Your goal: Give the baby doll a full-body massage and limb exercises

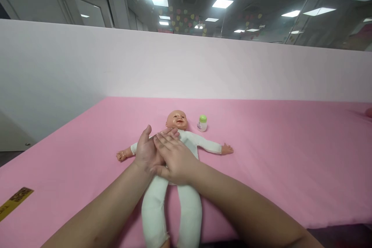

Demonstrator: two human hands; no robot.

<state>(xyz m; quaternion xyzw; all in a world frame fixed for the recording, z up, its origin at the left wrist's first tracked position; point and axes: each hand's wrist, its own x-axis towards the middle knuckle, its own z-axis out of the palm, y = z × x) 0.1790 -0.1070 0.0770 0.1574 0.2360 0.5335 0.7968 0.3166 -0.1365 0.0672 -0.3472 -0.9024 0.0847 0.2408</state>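
A baby doll with a soft white body lies on its back, arms spread, its head toward the far wall. Over its torso I hold my left hand palm up, thumb apart and fingers stretched out. My right hand lies palm down across the left palm, its fingers straight. The two hands touch each other, and no object shows between them. They hide most of the doll's chest and belly. Just beside the doll's head stands a small clear jar with a green lid.
A pink sheet covers the table under the doll. Behind it runs a white partition, with a glass wall and ceiling lights beyond. A yellow label strip lies at the left edge.
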